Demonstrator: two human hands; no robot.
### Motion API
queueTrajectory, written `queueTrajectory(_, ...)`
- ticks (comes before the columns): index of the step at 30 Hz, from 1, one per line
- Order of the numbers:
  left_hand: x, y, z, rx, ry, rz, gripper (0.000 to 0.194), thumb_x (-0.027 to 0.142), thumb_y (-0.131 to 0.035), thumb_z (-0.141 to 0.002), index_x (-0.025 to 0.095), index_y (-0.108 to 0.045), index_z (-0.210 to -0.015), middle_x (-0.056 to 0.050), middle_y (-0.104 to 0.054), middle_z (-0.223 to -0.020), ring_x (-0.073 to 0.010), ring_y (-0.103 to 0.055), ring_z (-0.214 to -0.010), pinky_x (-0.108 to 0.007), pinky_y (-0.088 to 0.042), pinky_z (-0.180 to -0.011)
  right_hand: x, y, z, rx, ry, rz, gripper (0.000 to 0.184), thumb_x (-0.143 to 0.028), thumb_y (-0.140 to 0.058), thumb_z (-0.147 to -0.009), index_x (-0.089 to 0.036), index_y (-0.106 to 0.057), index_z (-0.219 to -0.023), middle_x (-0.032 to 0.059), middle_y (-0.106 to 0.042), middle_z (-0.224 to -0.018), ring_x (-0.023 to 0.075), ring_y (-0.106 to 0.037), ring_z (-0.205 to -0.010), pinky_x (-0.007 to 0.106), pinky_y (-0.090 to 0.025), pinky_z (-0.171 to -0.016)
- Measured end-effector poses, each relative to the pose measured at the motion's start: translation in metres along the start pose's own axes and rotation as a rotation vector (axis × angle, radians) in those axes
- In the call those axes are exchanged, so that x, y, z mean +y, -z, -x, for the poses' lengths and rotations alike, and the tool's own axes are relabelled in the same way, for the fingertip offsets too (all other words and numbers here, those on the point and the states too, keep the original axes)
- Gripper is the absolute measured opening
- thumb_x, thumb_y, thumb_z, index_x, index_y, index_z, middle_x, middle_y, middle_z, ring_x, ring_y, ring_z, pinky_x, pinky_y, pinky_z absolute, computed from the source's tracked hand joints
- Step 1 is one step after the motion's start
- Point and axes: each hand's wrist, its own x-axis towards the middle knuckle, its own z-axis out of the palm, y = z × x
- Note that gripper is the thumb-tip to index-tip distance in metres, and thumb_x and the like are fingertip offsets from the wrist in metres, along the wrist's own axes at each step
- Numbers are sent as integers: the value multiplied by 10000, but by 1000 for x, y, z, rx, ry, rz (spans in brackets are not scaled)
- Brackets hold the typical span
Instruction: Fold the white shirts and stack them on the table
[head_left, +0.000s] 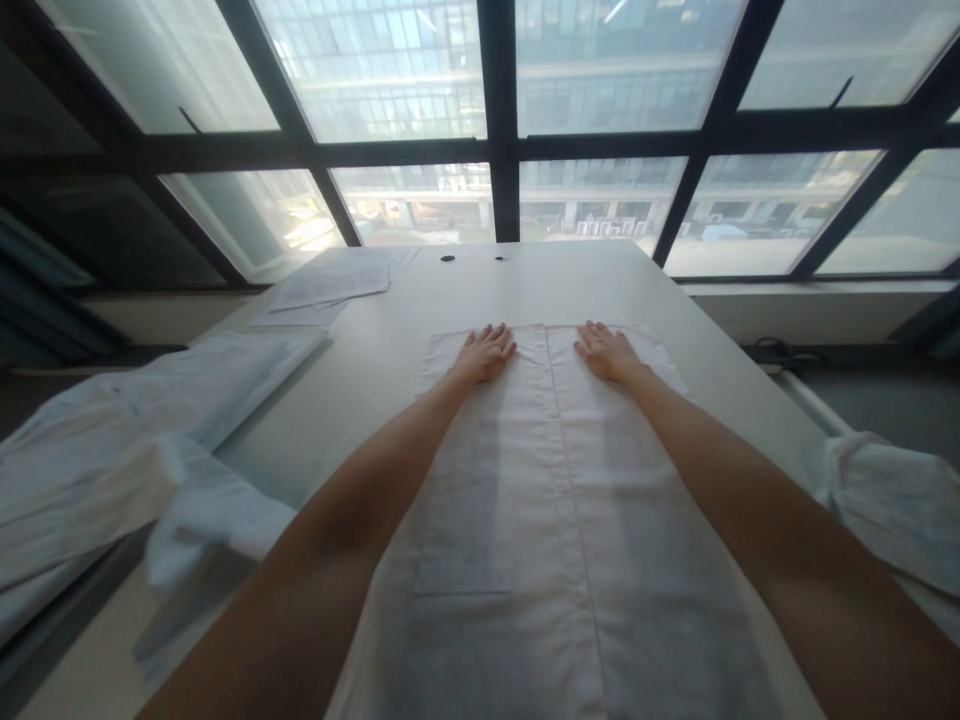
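A white garment (551, 500) lies spread flat along the pale table (570, 285), with a front placket running down its middle and a patch pocket on the left. Both my arms reach out over it. My left hand (486, 352) lies flat with fingers stretched out near the garment's far edge, left of the placket. My right hand (606, 352) lies flat the same way just right of the placket. Neither hand holds anything.
A pile of white cloth (127, 450) lies at the left side of the table. More white cloth (892, 500) hangs at the right. Paper sheets (334, 285) lie at the far left corner. Large dark-framed windows (499, 150) stand behind the table.
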Motion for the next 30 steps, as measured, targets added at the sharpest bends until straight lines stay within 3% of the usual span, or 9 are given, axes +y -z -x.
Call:
queueTrajectory(3, -41, 11, 7, -15, 139, -35, 664, 495, -144, -1062, 179, -202, -1643, -81, -141, -1720, -300, -119, -1581, -562, -152, -1251, 45, 11, 6, 25, -103, 10, 598, -424, -272, -1092, -137, -292, -1616, 184, -208, -1689, 280, -186, -1555, 554, -153, -1215)
queueTrajectory(6, -59, 20, 17, -15, 220, -67, 676, 496, -131, -1061, 157, -183, -1644, -109, -122, -1720, -305, -114, -1581, -562, -172, -1248, 65, 21, 15, 49, -155, 17, 605, -384, -279, -1092, -51, -299, -1596, 277, -216, -1658, 324, -199, -1544, 616, -186, -1179)
queueTrajectory(11, -23, 32, 54, 41, 154, -78, 672, 457, -206, -1063, 103, -185, -1634, -137, -106, -1718, -306, -66, -1587, -551, -136, -1258, 31, 22, 39, 144, -122, 46, 595, -323, -261, -1086, -58, -241, -1619, 225, -129, -1693, 291, -112, -1571, 588, -110, -1220)
queueTrajectory(14, 17, 33, 105, -14, 81, -71, 675, 481, -253, -1057, 127, -215, -1631, -146, -121, -1712, -341, -55, -1582, -580, -150, -1246, -9, 17, 75, 121, -71, 39, 607, -365, -287, -1065, -101, -293, -1611, 172, -162, -1699, 287, -143, -1570, 579, -177, -1227)
queueTrajectory(17, 50, 26, 179, -82, 3, -32, 700, 538, -255, -1051, 171, -198, -1644, -143, -118, -1709, -372, -58, -1573, -608, -187, -1228, -40, 12, 135, 65, 10, 18, 638, -392, -254, -1047, -109, -282, -1618, 155, -172, -1700, 292, -143, -1573, 590, -207, -1225)
queueTrajectory(19, 64, 18, 233, -121, -31, -15, 713, 555, -273, -1044, 193, -185, -1652, -135, -111, -1706, -379, -76, -1567, -617, -220, -1218, -49, 10, 181, 29, 41, -7, 652, -420, -246, -1038, -139, -281, -1625, 132, -185, -1700, 290, -144, -1574, 576, -213, -1230)
queueTrajectory(23, 74, -1, 320, -59, -72, -24, 666, 521, -337, -1040, 251, -246, -1641, -99, -163, -1691, -316, -105, -1569, -565, -282, -1220, -48, 3, 263, 17, 14, -10, 658, -442, -260, -1018, -186, -312, -1622, 108, -203, -1697, 279, -168, -1571, 553, -216, -1238)
queueTrajectory(26, 73, -11, 360, -24, -68, -36, 655, 491, -381, -1029, 245, -290, -1629, -91, -208, -1675, -286, -160, -1563, -533, -278, -1237, -43, -4, 309, 42, -21, -1, 666, -466, -269, -1005, -202, -348, -1611, 101, -216, -1693, 276, -172, -1570, 561, -219, -1239)
queueTrajectory(30, 73, -14, 388, -7, -50, -37, 643, 482, -382, -1020, 258, -316, -1619, -57, -193, -1673, -265, -172, -1562, -518, -245, -1259, -42, -14, 350, 99, -21, 4, 666, -513, -311, -988, -266, -373, -1604, 76, -226, -1687, 271, -150, -1572, 582, -200, -1243)
